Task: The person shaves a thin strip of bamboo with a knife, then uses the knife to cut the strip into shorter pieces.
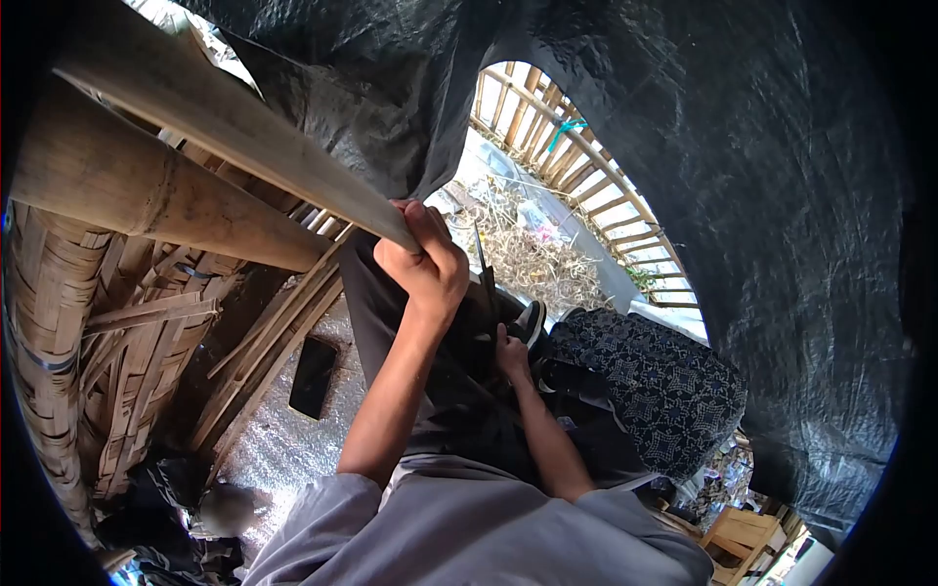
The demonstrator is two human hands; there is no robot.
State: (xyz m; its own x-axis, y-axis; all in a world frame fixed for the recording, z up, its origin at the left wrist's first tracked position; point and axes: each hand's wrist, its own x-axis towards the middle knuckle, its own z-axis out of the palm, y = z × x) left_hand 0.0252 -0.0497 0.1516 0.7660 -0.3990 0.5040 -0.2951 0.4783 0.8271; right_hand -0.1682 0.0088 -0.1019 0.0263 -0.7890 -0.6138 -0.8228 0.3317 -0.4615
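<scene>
My left hand is closed around the near end of a long split bamboo piece, which slants up to the upper left, close to the camera. Lower and to the right, my right hand is closed near my lap on what looks like a knife. Its narrow blade points upward, apart from the bamboo; its grip is mostly hidden by the fingers and dark clothing. Behind the held piece lies a thick round bamboo pole.
Woven bamboo panels and loose strips stand at left. A dark phone lies on a silvery mat. Black plastic sheeting hangs ahead and right. Past its gap are shavings and a bamboo fence. Patterned cloth lies at right.
</scene>
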